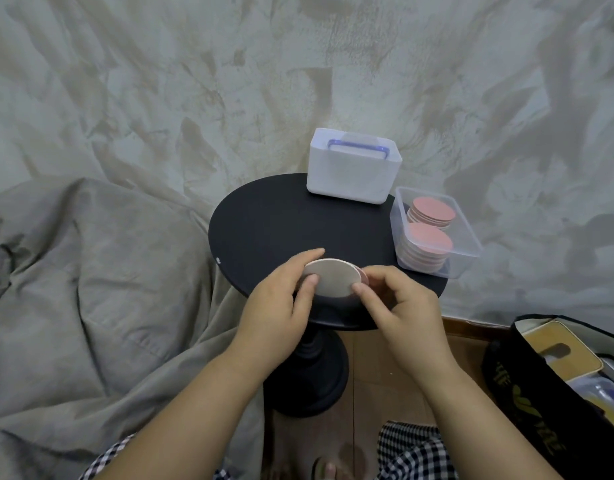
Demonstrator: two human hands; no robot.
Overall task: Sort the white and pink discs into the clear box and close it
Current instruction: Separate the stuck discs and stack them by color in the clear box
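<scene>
place: home, probably a bedroom | cues: crumpled beige bedsheet (91,271) draped behind and to the left | small round black pedestal table (264,220) | brown floor (378,375) | open black bag (527,393) at right

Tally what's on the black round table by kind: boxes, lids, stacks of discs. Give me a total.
Boxes: 2, the clear box and the white box
Lids: 1, the blue-rimmed lid standing in the white box
Disc stacks: 3, far stack and near stack in the clear box, held stack between left hand and right hand
Total: 6
</scene>
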